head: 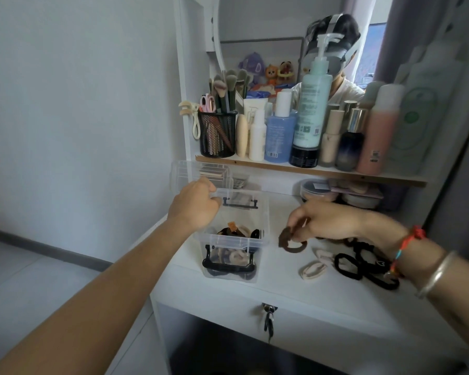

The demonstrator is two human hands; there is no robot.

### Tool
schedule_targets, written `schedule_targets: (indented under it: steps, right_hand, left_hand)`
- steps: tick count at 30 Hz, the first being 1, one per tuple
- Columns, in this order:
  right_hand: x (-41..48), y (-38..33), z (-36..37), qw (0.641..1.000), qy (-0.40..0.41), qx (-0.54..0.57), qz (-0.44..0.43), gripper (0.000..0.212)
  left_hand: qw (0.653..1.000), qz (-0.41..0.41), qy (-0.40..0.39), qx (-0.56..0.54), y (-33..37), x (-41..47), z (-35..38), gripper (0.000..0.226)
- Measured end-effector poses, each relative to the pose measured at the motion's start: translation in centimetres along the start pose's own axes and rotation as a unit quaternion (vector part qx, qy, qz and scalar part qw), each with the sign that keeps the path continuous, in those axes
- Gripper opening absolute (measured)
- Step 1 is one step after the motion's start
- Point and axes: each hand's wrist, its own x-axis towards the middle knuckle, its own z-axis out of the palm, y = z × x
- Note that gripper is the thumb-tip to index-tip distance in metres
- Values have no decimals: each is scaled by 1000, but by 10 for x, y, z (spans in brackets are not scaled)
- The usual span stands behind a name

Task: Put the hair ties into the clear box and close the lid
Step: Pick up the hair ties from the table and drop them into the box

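The clear box stands open on the white dressing table, with black latches on its front and back and several hair ties inside. My left hand grips the box's far left rim, beside the raised clear lid. My right hand pinches a brown hair tie just right of the box, low over the table. Beige hair ties and black hair ties lie on the table under my right wrist.
A shelf above the table carries bottles, a pump bottle and a black mesh brush cup. Round containers sit under the shelf. A key hangs from the drawer lock. A mirror behind reflects a person.
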Motion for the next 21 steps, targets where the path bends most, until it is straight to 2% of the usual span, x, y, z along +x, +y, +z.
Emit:
schedule_targets:
  steps: [4,8,12,15,17,19,21]
  right_hand:
    - [-15,12,6,992,-91,-85,32,19]
    - [-17,18,21,988,-56,-130,61,28]
    - [-16,16,21,986,-9,-162,46,25]
    - [-14,6,-4,990,136,-21,10,15]
    - [-11,-8,-23,969,221,104,-17,10]
    - [-8,-26,-30,958,232,165,-37,9]
    - [-4,-40,-28,969,196,143,-47,12]
  left_hand:
    - [1000,-9,3,-28,5,-2,4,32]
    - [999,-11,1,-33,9,-5,7,31]
    - [999,-12,-3,-35,10,-10,7,31]
    - [999,-16,-6,-45,11,-12,6,31]
    - [998,-19,-11,-53,14,-12,6,30]
    - [998,-18,-16,-58,16,-13,7,30]
    - [998,-16,-21,-59,18,-14,9,30]
